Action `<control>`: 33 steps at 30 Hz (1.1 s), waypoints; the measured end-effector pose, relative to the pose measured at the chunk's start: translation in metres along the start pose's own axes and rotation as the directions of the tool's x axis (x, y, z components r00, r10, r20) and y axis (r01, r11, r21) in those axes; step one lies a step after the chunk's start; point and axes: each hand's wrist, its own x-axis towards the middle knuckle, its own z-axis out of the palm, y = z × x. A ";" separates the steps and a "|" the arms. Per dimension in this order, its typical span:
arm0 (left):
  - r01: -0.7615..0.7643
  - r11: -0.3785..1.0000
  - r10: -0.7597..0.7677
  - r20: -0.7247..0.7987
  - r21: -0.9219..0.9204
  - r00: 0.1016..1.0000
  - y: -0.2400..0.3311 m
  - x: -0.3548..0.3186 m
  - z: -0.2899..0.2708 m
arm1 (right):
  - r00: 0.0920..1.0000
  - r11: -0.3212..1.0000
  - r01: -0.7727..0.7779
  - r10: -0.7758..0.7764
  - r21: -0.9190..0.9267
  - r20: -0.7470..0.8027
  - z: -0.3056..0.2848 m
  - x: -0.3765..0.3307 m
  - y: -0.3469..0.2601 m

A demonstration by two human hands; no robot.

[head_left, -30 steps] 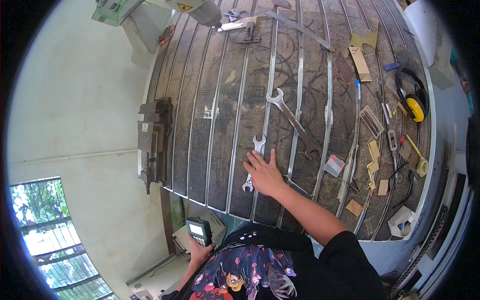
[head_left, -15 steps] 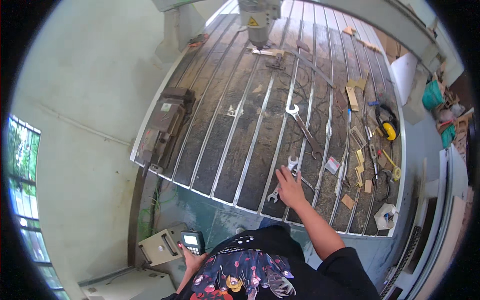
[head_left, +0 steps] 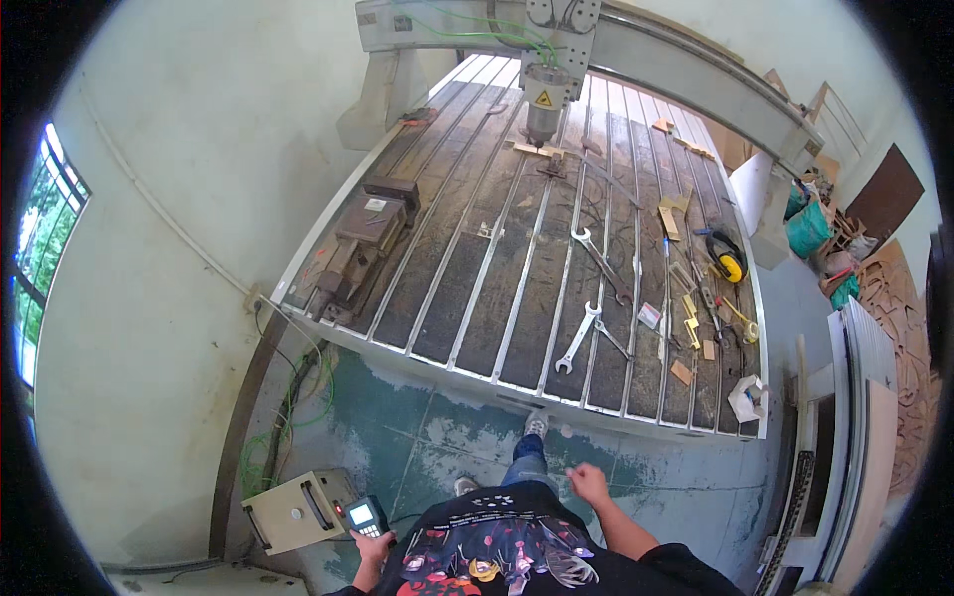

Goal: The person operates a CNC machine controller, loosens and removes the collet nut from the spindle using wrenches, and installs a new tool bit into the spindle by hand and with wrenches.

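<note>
My left hand (head_left: 371, 548) is closed around a handheld controller (head_left: 366, 517) with a lit screen and keys, low on the left beside my shirt. My right hand (head_left: 588, 483) hangs in the air in front of my body, off the table's near edge, its fingers curled in; nothing shows in it. On the slotted machine table (head_left: 467, 338) lie a double open-ended wrench (head_left: 577, 340), a thinner tool (head_left: 612, 343) beside it, and a longer, darker wrench (head_left: 602, 266) farther back. The spindle (head_left: 544, 111) stands over a small wooden strip (head_left: 532, 150) near the back.
A dark metal vise (head_left: 366, 238) sits at the table's left edge. Ear muffs (head_left: 729, 260), a tape measure (head_left: 750, 330), wood scraps (head_left: 681, 372) and a white polygonal container (head_left: 747, 399) lie along the right. A beige box (head_left: 298, 512) with handles stands on the floor, near green cables (head_left: 323, 387).
My right hand has left the wrenches and drawn back toward my body, its fingers curling. The wrenches stay on the table. The view has shifted, showing more floor and my foot stepping forward.
</note>
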 end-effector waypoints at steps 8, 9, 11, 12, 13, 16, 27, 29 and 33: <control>-0.025 0.999 0.024 0.040 0.024 0.999 -0.046 0.017 0.008 | 0.855 0.895 -0.297 0.404 -0.333 0.325 0.015 -0.087 0.080; -0.038 0.999 0.036 0.072 0.035 0.997 -0.039 0.014 0.008 | 0.859 0.895 -0.307 0.407 -0.323 0.310 0.019 -0.089 0.085; -0.059 0.997 0.052 0.112 0.053 0.992 -0.030 0.013 0.008 | 0.986 0.978 -0.150 0.159 -0.142 0.053 0.038 -0.084 0.091; -0.068 0.996 0.060 0.125 0.059 0.990 -0.028 0.015 0.009 | 0.986 0.979 -0.150 0.158 -0.137 0.050 0.045 -0.077 0.090; -0.074 0.995 0.066 0.124 0.060 0.990 -0.026 0.017 0.010 | 0.985 0.980 -0.148 0.158 -0.131 0.072 0.053 -0.068 0.082; -0.100 0.985 0.084 0.119 0.137 0.989 -0.012 0.020 0.012 | 0.988 0.997 0.024 -0.012 -0.079 0.151 0.079 -0.044 0.076; -0.143 0.988 0.146 0.055 -0.056 0.988 -0.087 0.084 0.053 | 0.603 0.708 -0.666 0.327 0.234 0.727 0.080 -0.061 0.043; -0.107 0.994 0.107 0.068 -0.008 0.992 -0.106 0.086 0.060 | 0.623 0.740 -0.635 0.321 0.222 0.713 0.079 -0.055 0.052; -0.033 0.996 0.027 0.070 0.088 0.997 -0.119 0.089 0.071 | 0.667 0.796 -0.571 0.308 0.199 0.678 0.078 -0.043 0.053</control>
